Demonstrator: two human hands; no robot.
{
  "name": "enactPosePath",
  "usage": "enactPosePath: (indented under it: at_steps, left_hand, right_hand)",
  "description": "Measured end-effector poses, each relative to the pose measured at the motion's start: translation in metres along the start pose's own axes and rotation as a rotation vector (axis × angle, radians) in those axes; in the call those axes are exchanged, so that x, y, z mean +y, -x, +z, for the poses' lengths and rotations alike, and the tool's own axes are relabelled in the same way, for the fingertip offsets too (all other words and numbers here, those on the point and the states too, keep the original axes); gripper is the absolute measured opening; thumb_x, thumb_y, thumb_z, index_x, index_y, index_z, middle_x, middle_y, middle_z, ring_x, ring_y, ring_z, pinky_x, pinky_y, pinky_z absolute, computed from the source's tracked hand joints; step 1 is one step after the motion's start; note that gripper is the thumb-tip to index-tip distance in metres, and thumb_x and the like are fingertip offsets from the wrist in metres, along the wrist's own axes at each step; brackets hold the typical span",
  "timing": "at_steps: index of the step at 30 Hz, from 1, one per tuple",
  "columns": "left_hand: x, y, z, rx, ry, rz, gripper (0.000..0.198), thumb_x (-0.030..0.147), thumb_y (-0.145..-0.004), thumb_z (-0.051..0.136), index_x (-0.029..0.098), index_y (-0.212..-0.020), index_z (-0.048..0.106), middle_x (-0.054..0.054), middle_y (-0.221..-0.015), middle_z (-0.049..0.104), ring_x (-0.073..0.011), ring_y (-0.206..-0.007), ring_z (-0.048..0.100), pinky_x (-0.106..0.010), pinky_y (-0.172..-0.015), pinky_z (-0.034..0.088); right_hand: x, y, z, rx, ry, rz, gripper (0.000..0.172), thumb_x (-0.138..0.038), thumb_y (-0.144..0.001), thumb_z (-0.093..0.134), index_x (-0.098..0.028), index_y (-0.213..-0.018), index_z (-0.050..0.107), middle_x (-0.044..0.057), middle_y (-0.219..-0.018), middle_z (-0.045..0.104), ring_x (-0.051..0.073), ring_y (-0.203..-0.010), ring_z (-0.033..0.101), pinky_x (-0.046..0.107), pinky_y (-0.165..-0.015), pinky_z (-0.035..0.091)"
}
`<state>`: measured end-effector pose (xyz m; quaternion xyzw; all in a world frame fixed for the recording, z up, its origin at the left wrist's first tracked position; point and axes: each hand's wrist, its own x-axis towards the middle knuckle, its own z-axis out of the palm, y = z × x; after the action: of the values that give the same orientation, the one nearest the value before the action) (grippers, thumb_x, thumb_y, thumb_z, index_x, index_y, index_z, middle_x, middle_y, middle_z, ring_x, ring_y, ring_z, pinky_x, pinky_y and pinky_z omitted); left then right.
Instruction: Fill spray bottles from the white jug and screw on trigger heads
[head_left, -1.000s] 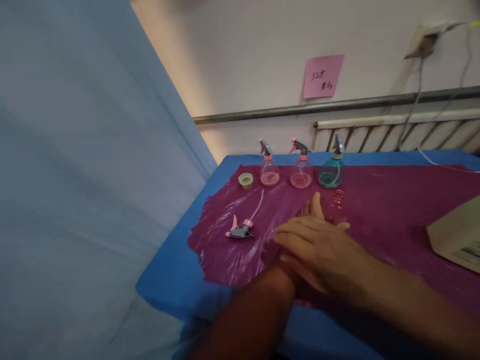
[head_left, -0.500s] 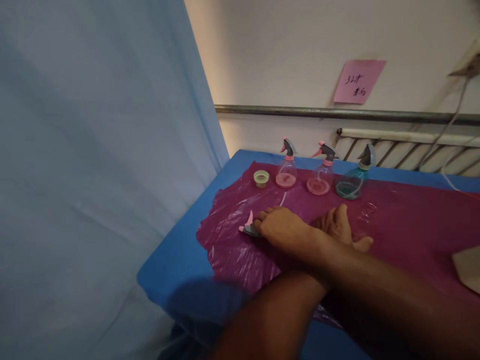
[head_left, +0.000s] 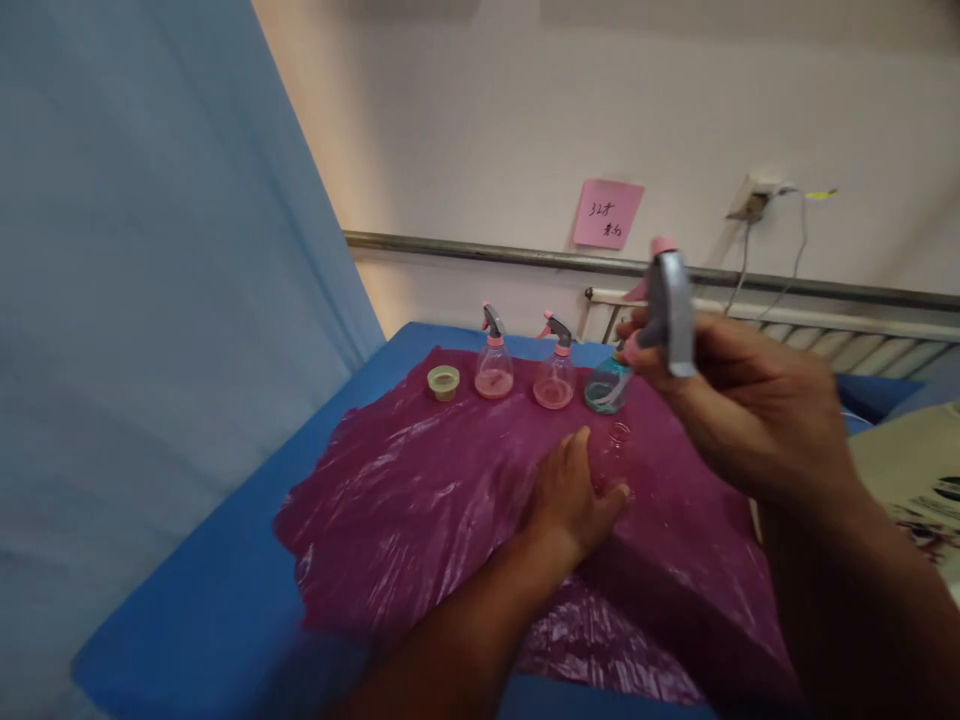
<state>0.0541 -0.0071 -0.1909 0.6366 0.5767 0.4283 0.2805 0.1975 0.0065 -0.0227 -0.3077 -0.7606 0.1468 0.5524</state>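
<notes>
My right hand (head_left: 750,400) is raised, its fingers closed round a grey and pink spray trigger head (head_left: 671,310). A pale dip tube hangs from the head, passing in front of the teal spray bottle (head_left: 604,395). Low on the purple plastic sheet (head_left: 420,490), my left hand (head_left: 570,490) curves about a clear bottle (head_left: 616,460) that has no top, fingers at its left side and thumb in front. How firmly it grips is hard to see. Two clear spray bottles with pink liquid, the left one (head_left: 493,380) and the right one (head_left: 555,388), stand behind.
A small yellowish cup (head_left: 443,382) stands left of the bottles. The sheet covers a blue table (head_left: 187,570). A light blue curtain (head_left: 135,300) hangs at left. A rail (head_left: 465,252), a pink note (head_left: 609,213) and a socket (head_left: 754,198) are on the wall. A printed carton (head_left: 915,490) lies right.
My right hand has lifted the spray trigger head off the sheet at left and carried it up to the right. My left hand stays at the clear bottle. The view has turned right.
</notes>
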Motion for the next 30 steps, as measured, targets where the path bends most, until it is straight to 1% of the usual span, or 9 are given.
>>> enactPosePath:
  at_steps: [4, 8, 10, 13, 17, 20, 22, 25, 30]
  left_hand:
    - [-0.009, 0.002, -0.005, -0.032, -0.024, 0.017, 0.087, 0.044, -0.09, 0.082, 0.02, -0.167, 0.05, -0.019, -0.168, 0.061, -0.0412, -0.158, 0.056, -0.061, -0.136, 0.041]
    - [-0.011, 0.0, -0.005, -0.041, -0.032, -0.001, 0.09, 0.043, -0.089, 0.086, 0.019, -0.168, 0.048, -0.019, -0.17, 0.058, -0.0403, -0.158, 0.056, -0.059, -0.135, 0.043]
    - [-0.008, -0.002, -0.004, -0.037, -0.051, -0.003, 0.091, 0.041, -0.089, 0.086, 0.019, -0.168, 0.048, -0.019, -0.17, 0.057, -0.0401, -0.159, 0.055, -0.059, -0.135, 0.042]
    - [-0.006, -0.003, -0.003, -0.032, -0.058, -0.01, 0.09, 0.039, -0.089, 0.087, 0.021, -0.168, 0.047, -0.018, -0.168, 0.058, -0.0397, -0.158, 0.056, -0.06, -0.134, 0.043]
    - [-0.006, -0.003, -0.004, -0.037, -0.039, -0.005, 0.086, 0.04, -0.09, 0.087, 0.025, -0.166, 0.05, -0.016, -0.164, 0.062, -0.04, -0.155, 0.058, -0.06, -0.132, 0.045]
    - [-0.007, -0.003, -0.004, -0.028, -0.022, 0.009, 0.084, 0.041, -0.092, 0.085, 0.025, -0.166, 0.049, -0.015, -0.166, 0.061, -0.0387, -0.155, 0.058, -0.06, -0.131, 0.045]
    - [-0.006, -0.004, -0.003, -0.016, 0.002, -0.011, 0.085, 0.04, -0.091, 0.085, 0.024, -0.167, 0.049, -0.016, -0.169, 0.059, -0.0389, -0.157, 0.056, -0.061, -0.132, 0.044]
    - [-0.003, -0.005, -0.003, -0.01, 0.041, -0.03, 0.084, 0.038, -0.088, 0.087, 0.025, -0.164, 0.052, -0.015, -0.167, 0.06, -0.0396, -0.156, 0.057, -0.062, -0.132, 0.044]
    - [0.004, -0.004, -0.005, 0.007, 0.07, -0.021, 0.082, 0.034, -0.086, 0.088, 0.027, -0.16, 0.055, -0.012, -0.162, 0.064, -0.0372, -0.151, 0.061, -0.059, -0.131, 0.046]
  right_hand:
    - [0.012, 0.01, -0.021, 0.173, -0.115, 0.142, 0.021, -0.041, -0.101, 0.086, -0.032, -0.119, 0.085, 0.003, -0.12, 0.082, 0.023, -0.105, 0.078, 0.041, -0.098, 0.068]
    - [0.031, 0.013, -0.021, 0.168, -0.205, 0.252, 0.025, -0.043, -0.098, 0.089, -0.029, -0.117, 0.086, 0.003, -0.108, 0.083, 0.019, -0.093, 0.078, 0.035, -0.087, 0.069]
    - [0.042, 0.013, -0.018, 0.123, -0.247, 0.278, 0.027, -0.045, -0.097, 0.09, -0.027, -0.116, 0.085, 0.003, -0.105, 0.083, 0.019, -0.091, 0.078, 0.035, -0.085, 0.068]
    - [0.061, 0.014, -0.01, 0.002, -0.31, 0.297, 0.031, -0.049, -0.098, 0.087, -0.024, -0.116, 0.084, 0.005, -0.106, 0.084, 0.02, -0.092, 0.077, 0.038, -0.09, 0.068]
    - [0.089, 0.019, -0.002, -0.256, -0.357, 0.356, 0.035, -0.051, -0.099, 0.084, -0.024, -0.12, 0.085, 0.006, -0.11, 0.084, 0.023, -0.103, 0.077, 0.041, -0.098, 0.064]
    - [0.107, 0.024, -0.003, -0.428, -0.401, 0.417, 0.033, -0.053, -0.099, 0.083, -0.023, -0.111, 0.085, 0.006, -0.108, 0.083, 0.024, -0.105, 0.075, 0.04, -0.097, 0.062]
    - [0.115, 0.026, -0.005, -0.466, -0.448, 0.446, 0.036, -0.056, -0.098, 0.083, -0.022, -0.11, 0.085, 0.006, -0.111, 0.082, 0.023, -0.105, 0.074, 0.04, -0.1, 0.06]
    - [0.121, 0.029, -0.006, -0.465, -0.509, 0.472, 0.042, -0.058, -0.098, 0.084, -0.022, -0.119, 0.085, 0.008, -0.121, 0.083, 0.022, -0.108, 0.073, 0.041, -0.104, 0.058]
    - [0.125, 0.029, -0.008, -0.475, -0.545, 0.464, 0.042, -0.058, -0.099, 0.084, -0.023, -0.122, 0.086, 0.01, -0.122, 0.083, 0.022, -0.107, 0.073, 0.041, -0.104, 0.058]
